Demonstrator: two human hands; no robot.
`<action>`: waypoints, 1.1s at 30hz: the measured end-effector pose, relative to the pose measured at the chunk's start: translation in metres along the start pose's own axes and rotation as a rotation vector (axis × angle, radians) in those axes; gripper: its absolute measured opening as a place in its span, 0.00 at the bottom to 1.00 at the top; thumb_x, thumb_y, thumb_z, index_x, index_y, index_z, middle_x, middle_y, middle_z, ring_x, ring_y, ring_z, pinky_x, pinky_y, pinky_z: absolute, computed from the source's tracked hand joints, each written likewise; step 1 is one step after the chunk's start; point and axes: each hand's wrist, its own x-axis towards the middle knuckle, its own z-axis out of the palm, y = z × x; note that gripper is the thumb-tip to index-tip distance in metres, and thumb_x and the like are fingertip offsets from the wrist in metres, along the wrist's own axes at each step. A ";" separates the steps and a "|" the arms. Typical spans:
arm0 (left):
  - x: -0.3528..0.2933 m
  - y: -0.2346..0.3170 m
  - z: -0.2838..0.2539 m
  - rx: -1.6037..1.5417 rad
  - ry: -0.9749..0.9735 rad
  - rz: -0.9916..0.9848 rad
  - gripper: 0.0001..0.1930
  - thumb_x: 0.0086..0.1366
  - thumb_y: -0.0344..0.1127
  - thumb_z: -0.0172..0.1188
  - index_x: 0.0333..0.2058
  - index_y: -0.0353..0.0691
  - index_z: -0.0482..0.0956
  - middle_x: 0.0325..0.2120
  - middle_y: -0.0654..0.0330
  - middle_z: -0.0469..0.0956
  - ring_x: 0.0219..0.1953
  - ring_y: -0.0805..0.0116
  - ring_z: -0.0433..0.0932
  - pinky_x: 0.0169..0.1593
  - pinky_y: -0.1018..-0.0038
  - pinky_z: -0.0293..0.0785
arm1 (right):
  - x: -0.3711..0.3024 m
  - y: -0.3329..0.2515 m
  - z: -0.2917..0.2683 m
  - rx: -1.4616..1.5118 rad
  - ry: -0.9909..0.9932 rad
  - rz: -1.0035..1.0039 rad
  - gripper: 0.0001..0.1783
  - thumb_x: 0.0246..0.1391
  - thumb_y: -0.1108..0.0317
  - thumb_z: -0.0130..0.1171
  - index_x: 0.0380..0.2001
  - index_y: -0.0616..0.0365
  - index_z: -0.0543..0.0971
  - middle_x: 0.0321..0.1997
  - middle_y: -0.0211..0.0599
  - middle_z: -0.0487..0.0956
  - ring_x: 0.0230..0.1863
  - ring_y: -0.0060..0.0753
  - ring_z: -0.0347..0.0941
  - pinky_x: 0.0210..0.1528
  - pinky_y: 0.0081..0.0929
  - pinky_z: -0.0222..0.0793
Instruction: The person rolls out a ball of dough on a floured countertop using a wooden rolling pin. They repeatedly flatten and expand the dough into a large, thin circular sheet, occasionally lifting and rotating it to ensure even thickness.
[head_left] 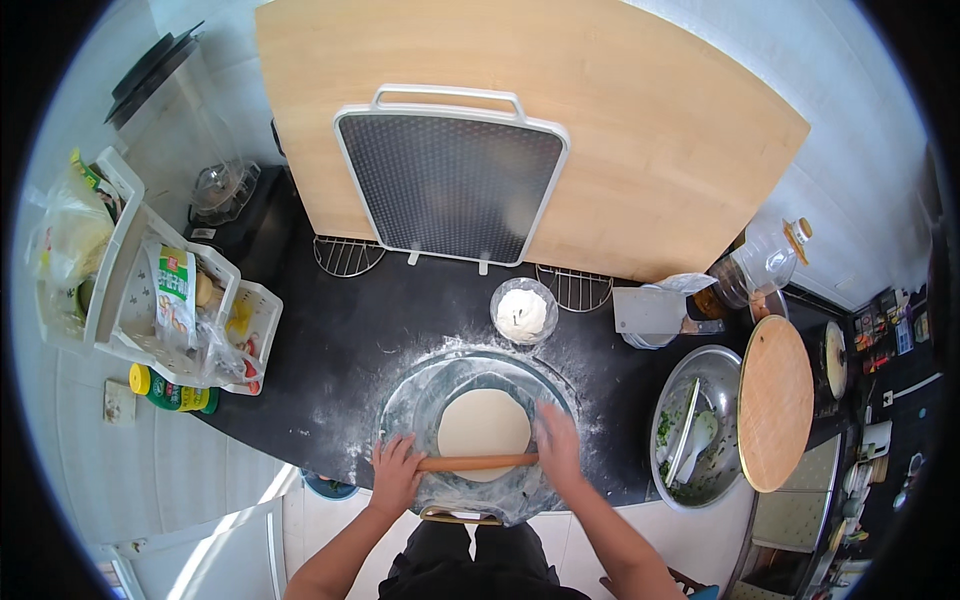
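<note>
A round sheet of pale dough (484,422) lies flat on a floured, round greenish board (402,395) in front of me. Across the dough's near edge rests a wooden rolling pin (478,463). My left hand (397,472) is on the pin's left end, fingers pointing away from me. Beside the pin's right end, my right hand (557,442) is smeared by motion. Its fingers point away from me near the dough's right side, and whether it touches the pin is unclear. Beyond the board stands a clear bowl of white flour (524,310).
At right are a metal bowl (668,400) with chopped greens and utensils, a round wooden board (776,405), a cleaver (650,310) and a clear jug (765,262). White baskets (225,270) stand left. A framed dark cutting board (450,185) leans against a large wooden board (640,150).
</note>
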 end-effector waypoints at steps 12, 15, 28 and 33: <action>0.004 0.009 -0.025 0.059 0.068 0.010 0.19 0.47 0.29 0.67 0.41 0.45 0.77 0.58 0.58 0.66 0.65 0.50 0.58 0.64 0.44 0.51 | 0.203 0.063 0.082 -0.225 -0.213 0.106 0.11 0.47 0.69 0.62 0.37 0.53 0.83 0.41 0.48 0.80 0.43 0.53 0.77 0.47 0.41 0.73; -0.001 0.007 -0.027 0.054 0.104 -0.001 0.20 0.47 0.29 0.67 0.42 0.45 0.77 0.59 0.58 0.66 0.65 0.50 0.59 0.63 0.45 0.52 | 0.203 0.065 0.079 -0.151 -0.190 0.040 0.08 0.48 0.69 0.64 0.33 0.56 0.83 0.32 0.45 0.83 0.35 0.46 0.80 0.42 0.35 0.75; -0.029 -0.002 -0.044 0.081 -0.037 0.128 0.18 0.51 0.31 0.64 0.43 0.45 0.77 0.57 0.58 0.69 0.64 0.52 0.61 0.61 0.51 0.58 | 0.004 0.010 0.041 -0.367 -0.448 -0.307 0.28 0.57 0.61 0.55 0.60 0.61 0.69 0.65 0.52 0.65 0.69 0.49 0.57 0.68 0.46 0.53; -0.032 -0.006 -0.044 0.066 -0.087 0.184 0.17 0.53 0.31 0.62 0.44 0.45 0.76 0.55 0.57 0.70 0.62 0.52 0.63 0.61 0.53 0.59 | -0.007 -0.038 0.068 -0.220 -0.640 -0.356 0.35 0.59 0.55 0.52 0.65 0.60 0.59 0.71 0.48 0.56 0.73 0.45 0.48 0.72 0.47 0.41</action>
